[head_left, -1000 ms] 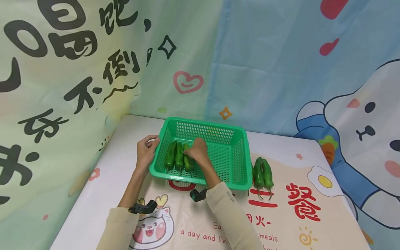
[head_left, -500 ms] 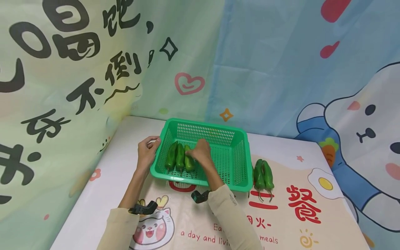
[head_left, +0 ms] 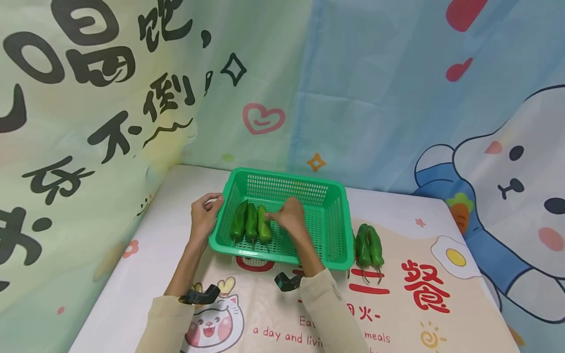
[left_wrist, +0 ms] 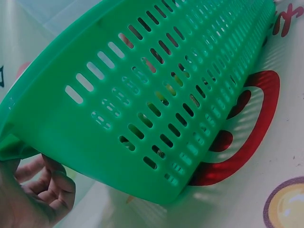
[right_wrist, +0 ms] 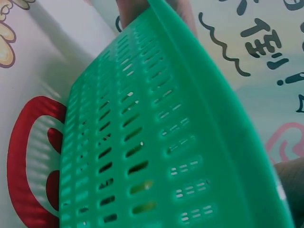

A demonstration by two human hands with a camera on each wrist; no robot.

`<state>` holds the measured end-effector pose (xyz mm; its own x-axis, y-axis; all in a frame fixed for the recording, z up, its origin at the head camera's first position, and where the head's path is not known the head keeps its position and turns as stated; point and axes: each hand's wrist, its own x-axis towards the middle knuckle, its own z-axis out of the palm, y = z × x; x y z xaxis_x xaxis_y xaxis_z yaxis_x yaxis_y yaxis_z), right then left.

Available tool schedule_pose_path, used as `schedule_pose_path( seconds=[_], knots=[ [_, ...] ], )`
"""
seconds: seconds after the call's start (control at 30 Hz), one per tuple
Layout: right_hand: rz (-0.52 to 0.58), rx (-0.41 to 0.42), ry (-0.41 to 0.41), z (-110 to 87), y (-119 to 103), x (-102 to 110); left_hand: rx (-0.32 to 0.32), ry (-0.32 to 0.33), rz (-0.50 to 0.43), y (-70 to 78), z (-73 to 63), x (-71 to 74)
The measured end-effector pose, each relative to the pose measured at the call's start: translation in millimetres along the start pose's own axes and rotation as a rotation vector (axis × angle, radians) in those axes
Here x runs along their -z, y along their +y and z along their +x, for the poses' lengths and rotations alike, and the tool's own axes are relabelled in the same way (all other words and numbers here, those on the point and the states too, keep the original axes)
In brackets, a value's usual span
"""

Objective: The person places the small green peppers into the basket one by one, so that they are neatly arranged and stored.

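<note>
A green slotted plastic basket (head_left: 291,182) stands on the table. Inside, at its left end, three green chili peppers lie side by side: the left pepper (head_left: 239,223), the middle pepper (head_left: 251,223) and the lighter right pepper (head_left: 264,228). My left hand (head_left: 204,215) holds the basket's left rim; its curled fingers (left_wrist: 59,187) show in the left wrist view. My right hand (head_left: 291,215) is inside the basket, just right of the lighter pepper, its thumb stretched towards it. The other fingers point down and are partly hidden. The right wrist view shows mostly the basket's outer wall (right_wrist: 133,133).
Right of the basket, two green chili peppers (head_left: 370,245) lie together on the printed tablecloth (head_left: 415,245), and a sliver of another shows at the basket's edge. A printed cloth backdrop (head_left: 375,122) rises behind the table. Dark wrist cameras (head_left: 200,295) sit on both wrists.
My right hand has moved a little to the right, away from the lighter pepper, which now shows more fully. The left hand stays at the rim, and the basket has not visibly moved on the table.
</note>
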<state>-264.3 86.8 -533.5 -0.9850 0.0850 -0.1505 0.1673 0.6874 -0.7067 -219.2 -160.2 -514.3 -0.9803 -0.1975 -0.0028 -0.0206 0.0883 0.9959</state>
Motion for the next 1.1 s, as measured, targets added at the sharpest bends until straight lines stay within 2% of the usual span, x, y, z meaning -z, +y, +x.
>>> schedule_pose_path(
  seconds=[0.07,0.13,0.23,0.3,0.37,0.43,0.5,0.7,0.87,1.1],
  knots=[
    [0.016,-0.033,-0.041,-1.1,1,5,-0.001,-0.003,0.006,-0.9,0.2,0.2],
    [0.049,0.009,-0.038,2.9,18,2,-0.003,-0.005,0.008,-2.1,0.3,0.0],
    [0.076,-0.012,-0.056,-20.1,1,21,-0.007,-0.004,0.008,-3.9,0.3,-0.1],
    [0.081,0.001,-0.037,-35.7,-8,31,-0.012,0.004,0.009,-4.4,0.0,0.0],
    [0.08,-0.054,-0.047,-60.4,-37,51,-0.017,0.008,0.012,-4.5,-0.3,0.0],
    [0.099,-0.047,-0.038,-69.0,-40,57,-0.021,0.012,0.017,-4.5,-0.2,-0.4],
    [0.165,-0.046,-0.051,-74.5,-41,63,-0.025,0.008,0.02,-4.0,0.1,-1.0],
    [0.417,-0.047,-0.153,-80.7,-37,81,-0.017,0.002,0.022,-3.7,0.3,-0.4],
    [0.462,-0.05,-0.164,-83.0,-30,97,-0.012,0.004,0.02,-2.2,0.0,-0.2],
    [0.521,0.014,-0.166,-83.3,-14,116,-0.012,0.004,0.021,-2.1,0.7,-0.6]
  ],
)
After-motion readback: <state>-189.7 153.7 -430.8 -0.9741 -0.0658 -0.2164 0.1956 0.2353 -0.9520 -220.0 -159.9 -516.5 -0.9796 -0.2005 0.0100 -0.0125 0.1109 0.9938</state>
